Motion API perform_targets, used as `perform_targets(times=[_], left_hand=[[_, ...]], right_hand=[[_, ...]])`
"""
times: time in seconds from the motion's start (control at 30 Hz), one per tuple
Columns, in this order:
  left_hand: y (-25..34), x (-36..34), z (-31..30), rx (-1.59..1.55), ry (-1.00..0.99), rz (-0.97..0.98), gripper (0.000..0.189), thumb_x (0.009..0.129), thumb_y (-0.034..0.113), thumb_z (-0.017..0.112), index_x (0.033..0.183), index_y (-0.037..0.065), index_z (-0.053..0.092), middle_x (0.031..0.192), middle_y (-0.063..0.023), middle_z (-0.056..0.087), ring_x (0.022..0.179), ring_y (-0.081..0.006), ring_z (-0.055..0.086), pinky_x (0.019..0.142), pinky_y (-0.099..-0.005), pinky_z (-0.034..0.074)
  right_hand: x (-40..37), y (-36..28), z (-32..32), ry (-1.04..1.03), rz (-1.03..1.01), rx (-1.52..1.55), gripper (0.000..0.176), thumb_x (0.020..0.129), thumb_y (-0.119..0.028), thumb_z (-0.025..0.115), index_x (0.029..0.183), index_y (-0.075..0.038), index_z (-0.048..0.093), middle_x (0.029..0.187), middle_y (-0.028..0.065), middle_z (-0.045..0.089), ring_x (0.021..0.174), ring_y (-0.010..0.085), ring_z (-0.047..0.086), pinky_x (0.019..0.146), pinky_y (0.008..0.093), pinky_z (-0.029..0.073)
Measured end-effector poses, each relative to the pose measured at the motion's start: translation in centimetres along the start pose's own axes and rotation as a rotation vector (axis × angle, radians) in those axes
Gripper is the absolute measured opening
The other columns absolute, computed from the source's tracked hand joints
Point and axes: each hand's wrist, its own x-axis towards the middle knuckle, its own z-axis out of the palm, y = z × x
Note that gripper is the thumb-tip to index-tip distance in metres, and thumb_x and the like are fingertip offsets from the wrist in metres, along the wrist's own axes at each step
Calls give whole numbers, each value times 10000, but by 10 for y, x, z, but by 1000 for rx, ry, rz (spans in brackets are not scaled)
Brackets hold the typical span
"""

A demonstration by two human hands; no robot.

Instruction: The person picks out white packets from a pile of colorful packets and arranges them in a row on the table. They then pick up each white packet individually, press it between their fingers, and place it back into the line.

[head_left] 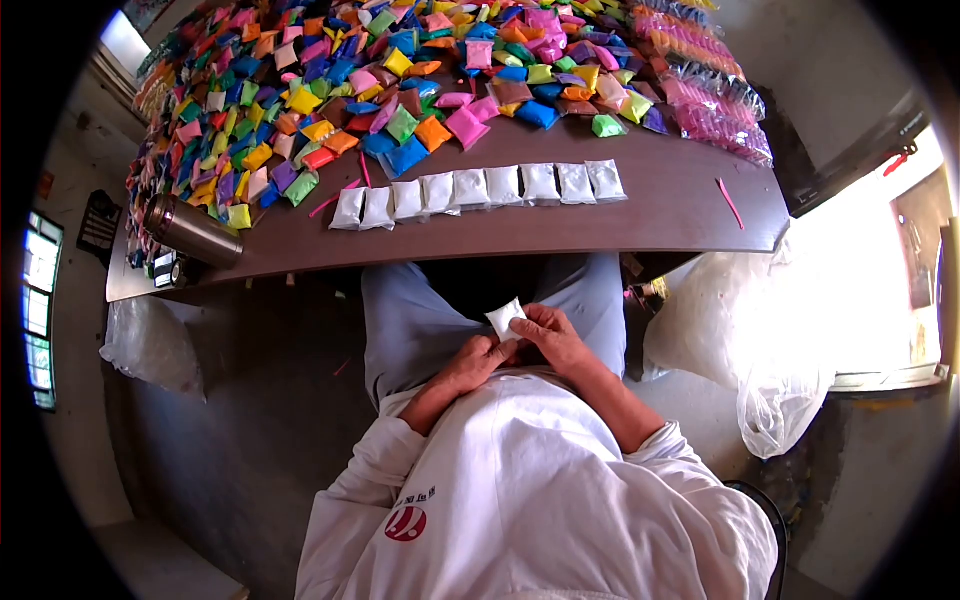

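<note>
In front of my lap I hold a small white packet [505, 316], tilted with one corner up. My right hand [552, 335] is closed on its right side, the thumb lying over its face. My left hand [475, 364] is closed at the packet's lower end, its fingers curled and partly hidden. Beyond my knees, a row of several similar white packets [470, 188] lies side by side along the near part of the brown table [640, 225].
A large heap of coloured packets [430, 90] covers the table's far side. Strips of clear-wrapped packets [715, 110] lie at right. A metal flask [195, 232] lies at the left edge. Pink strips [731, 204] are on the tabletop. Plastic bags [715, 305] hang below right.
</note>
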Motion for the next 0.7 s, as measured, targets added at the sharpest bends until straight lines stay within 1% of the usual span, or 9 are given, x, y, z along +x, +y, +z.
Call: perform_targets(times=[0.1,0.17,0.27,0.33,0.43,0.53,0.6,0.63,0.7], left_hand=[[5,-2,-2,61,-10,-20,402,950,366,462,1014,-6,603,837,-81,635,789,-161,584,751,-295,461],[8,-3,-2,76,-6,-25,413,950,376,458,1013,-6,602,838,-83,635,791,-164,585,752,-298,461],[7,-4,-1,-14,10,-27,423,950,388,450,1012,-2,601,838,-89,636,788,-172,586,759,-308,461],[6,-2,-1,8,45,-3,390,943,357,476,965,-8,611,812,-93,647,773,-186,595,742,-325,468],[11,-3,1,51,14,-7,367,943,335,482,962,-7,611,814,-92,644,771,-184,591,742,-323,468],[-1,0,3,30,-6,33,370,937,340,491,959,-9,611,817,-94,640,771,-186,588,743,-321,467],[-5,1,2,6,-9,15,373,934,344,495,960,-9,611,819,-94,639,771,-186,588,743,-320,467],[-5,1,1,-17,-11,-2,377,932,349,499,962,-10,611,822,-94,639,772,-185,588,744,-319,467],[-5,2,-1,-2,-6,-3,381,930,354,501,965,-9,612,824,-94,639,771,-185,587,742,-319,467]], right_hand=[[2,0,0,7,-34,-57,273,894,-238,606,1020,5,595,883,25,620,776,91,563,720,244,467],[3,2,0,6,-40,-41,273,892,-239,609,1017,3,596,877,23,619,779,89,563,718,242,465],[1,-6,12,30,-60,1,265,889,-234,616,1009,2,596,865,20,619,778,85,562,714,237,462],[2,-7,15,53,-74,25,258,887,-228,620,1004,1,596,860,20,618,776,85,562,712,234,460],[7,4,10,78,-90,9,224,886,-195,619,991,2,595,860,21,620,763,81,558,705,230,457],[9,8,9,95,-95,26,188,887,-167,613,971,0,594,859,18,619,753,76,552,693,225,454],[8,6,10,92,-119,28,168,890,-164,606,953,-9,594,846,11,615,747,70,548,672,221,453],[8,4,11,92,-118,27,168,890,-164,606,953,-9,594,846,11,615,747,70,548,672,221,453],[6,-2,13,77,-38,65,169,888,-191,611,934,-28,608,846,21,632,748,83,568,691,233,462]])
